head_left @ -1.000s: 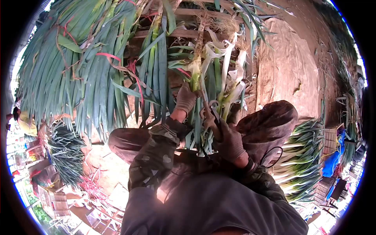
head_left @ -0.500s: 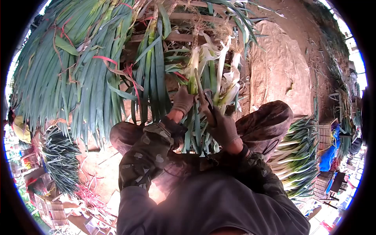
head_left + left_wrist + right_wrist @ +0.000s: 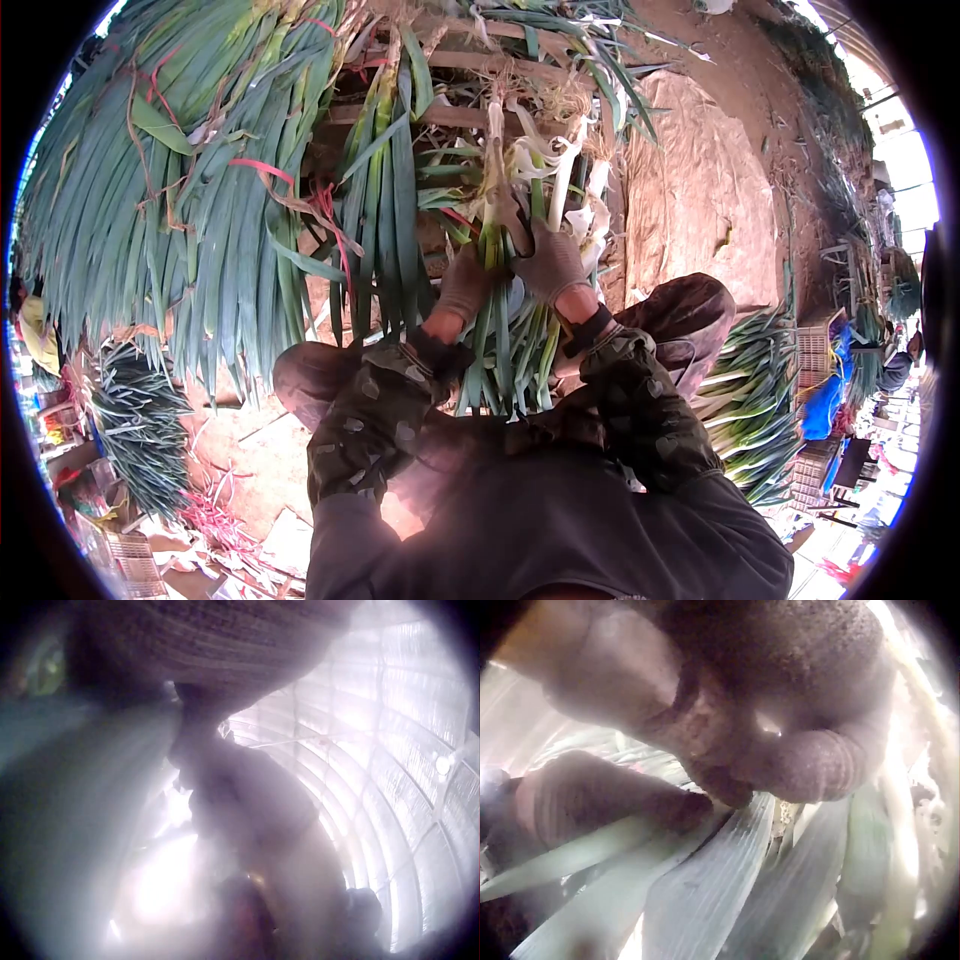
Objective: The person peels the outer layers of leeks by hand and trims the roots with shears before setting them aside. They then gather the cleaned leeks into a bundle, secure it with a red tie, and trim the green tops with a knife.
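Note:
My gloved left hand (image 3: pixel 464 284) grips a long green onion (image 3: pixel 493 165) where its pale stalk turns to green leaves, the root end pointing away from me. Close against the stalk's other side is my gloved right hand (image 3: pixel 550 262), holding a slim brown tool (image 3: pixel 519 222) that is partly hidden by the stalk and hand. In the right wrist view, the fingers of my right hand (image 3: pixel 802 750) are curled right at the leaves (image 3: pixel 705 885), and my left hand (image 3: pixel 604 796) is beside them. Glove fabric (image 3: pixel 202 645) and blurred leaves (image 3: pixel 75 810) fill much of the left wrist view.
Peeled white onions (image 3: pixel 585 200) lie just right of the hands. A large heap of green onions (image 3: pixel 160 220) spreads on the left. Cleaned onions (image 3: pixel 745 400) lie in a row by my right knee, near a crate (image 3: pixel 815 350). Brown sheeting (image 3: pixel 695 190) covers ground at the right.
My right hand has moved forward and left with the tool, up beside the left hand. The left hand keeps its grip on the onion. The head view has shifted slightly.

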{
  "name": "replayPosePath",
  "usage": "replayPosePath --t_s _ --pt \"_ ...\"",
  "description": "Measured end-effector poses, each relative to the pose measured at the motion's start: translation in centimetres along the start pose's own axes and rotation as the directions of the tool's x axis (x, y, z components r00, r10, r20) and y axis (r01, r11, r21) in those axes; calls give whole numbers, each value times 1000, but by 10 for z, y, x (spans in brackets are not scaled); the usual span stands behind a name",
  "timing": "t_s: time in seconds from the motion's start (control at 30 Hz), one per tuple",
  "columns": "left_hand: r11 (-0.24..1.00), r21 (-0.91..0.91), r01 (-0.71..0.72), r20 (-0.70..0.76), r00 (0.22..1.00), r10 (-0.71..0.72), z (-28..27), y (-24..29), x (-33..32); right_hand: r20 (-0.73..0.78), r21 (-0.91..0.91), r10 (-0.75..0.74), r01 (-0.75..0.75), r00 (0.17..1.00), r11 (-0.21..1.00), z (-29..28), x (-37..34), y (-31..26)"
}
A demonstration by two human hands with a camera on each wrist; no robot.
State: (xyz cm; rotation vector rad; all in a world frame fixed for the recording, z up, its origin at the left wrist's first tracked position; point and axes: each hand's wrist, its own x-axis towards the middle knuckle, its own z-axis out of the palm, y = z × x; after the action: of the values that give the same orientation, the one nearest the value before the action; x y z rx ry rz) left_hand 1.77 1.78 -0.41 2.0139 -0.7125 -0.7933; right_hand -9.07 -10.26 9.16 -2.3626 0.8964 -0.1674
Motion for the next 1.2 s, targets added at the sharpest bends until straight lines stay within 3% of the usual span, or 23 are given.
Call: replayPosePath --t_s 0.1,0.17,0.27,0.37,0.5,0.6,0.77,0.9,1.0,1.1,1.2 --pt "991 -133 -35 28 999 39 4 -8 2 27 -58 80 -78 996 995 0 21 -5" --pt "984 -164 -65 4 998 66 7 -17 2 5 -56 55 -54 999 997 2 38 -5" --pt "989 -120 -88 -11 996 87 0 -8 -5 -22 -67 33 -35 999 997 6 65 -2" --pt "984 -177 -20 24 999 24 -5 3 -12 -66 -76 36 -41 997 996 13 92 2" --pt "993 -119 18 -8 1000 -19 -1 -1 -11 -89 -65 39 -45 995 997 15 116 7" --pt "992 -123 25 -37 999 -30 -2 1 -13 -228 1 32 -33 973 999 17 137 8" --pt "994 -105 -8 -89 996 -2 -21 29 -23 -81 -56 -39 34 996 998 -24 117 -20" --pt "998 42 -43 -139 989 48 -26 37 -25 -66 -102 130 -136 989 985 2 98 14" --pt "998 56 -43 -133 990 50 -24 39 -25 80 18 200 -202 976 979 -22 42 -4" --pt "994 88 -61 -127 989 72 -23 41 -26 114 22 91 -94 989 995 -26 -7 9" --pt "993 70 -98 -122 987 106 -21 43 -28 195 37 84 -93 977 995 -36 -54 20"
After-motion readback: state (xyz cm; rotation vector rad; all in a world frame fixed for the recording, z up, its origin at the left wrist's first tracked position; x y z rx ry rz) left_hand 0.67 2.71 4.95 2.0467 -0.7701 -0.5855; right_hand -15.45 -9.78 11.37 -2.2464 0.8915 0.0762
